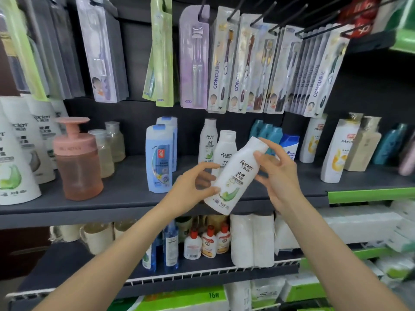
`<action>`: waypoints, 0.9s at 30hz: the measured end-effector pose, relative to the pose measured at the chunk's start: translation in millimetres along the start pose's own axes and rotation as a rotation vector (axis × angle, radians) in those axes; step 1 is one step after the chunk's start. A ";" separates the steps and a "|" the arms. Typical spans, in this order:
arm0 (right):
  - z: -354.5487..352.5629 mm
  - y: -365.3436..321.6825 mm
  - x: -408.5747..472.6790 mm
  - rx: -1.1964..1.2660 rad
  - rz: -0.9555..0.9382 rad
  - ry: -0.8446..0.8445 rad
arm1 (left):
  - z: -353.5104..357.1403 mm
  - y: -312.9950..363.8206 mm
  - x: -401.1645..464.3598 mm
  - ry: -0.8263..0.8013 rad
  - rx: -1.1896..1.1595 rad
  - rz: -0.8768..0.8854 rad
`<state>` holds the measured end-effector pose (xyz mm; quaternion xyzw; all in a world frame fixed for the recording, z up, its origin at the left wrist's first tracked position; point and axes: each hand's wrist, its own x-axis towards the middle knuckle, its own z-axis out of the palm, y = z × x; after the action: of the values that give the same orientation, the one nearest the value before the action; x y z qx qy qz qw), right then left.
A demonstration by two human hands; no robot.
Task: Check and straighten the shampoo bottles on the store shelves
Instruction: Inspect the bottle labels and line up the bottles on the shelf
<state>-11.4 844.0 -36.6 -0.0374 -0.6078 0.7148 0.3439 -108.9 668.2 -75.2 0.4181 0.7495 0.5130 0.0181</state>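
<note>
Both hands hold a white bottle (235, 176) tilted in front of the shelf (125, 196): left hand (193, 187) grips its lower body, right hand (276, 173) curls fingers round its cap end.

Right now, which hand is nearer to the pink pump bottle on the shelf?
Left. The left hand grips the white Raclen bottle to the right of the pink pump bottle; the right hand is farther right, beyond that bottle.
</note>
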 end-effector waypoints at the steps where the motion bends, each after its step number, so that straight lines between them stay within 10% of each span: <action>1: -4.8 -0.8 9.7 -0.051 -0.019 0.002 | 2.0 1.7 11.5 0.065 0.013 0.019; 8: -41.5 5.4 73.2 -0.291 -0.140 -0.042 | 8.0 3.5 82.3 0.426 0.144 0.101; 27: -6.9 74.1 190.9 -0.320 -0.201 -0.237 | 10.6 -1.2 121.3 0.266 0.099 0.028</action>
<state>-186.4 950.5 -35.1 0.0536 -0.7504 0.5707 0.3291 -183.6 754.3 -32.4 0.3573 0.7637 0.5264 -0.1092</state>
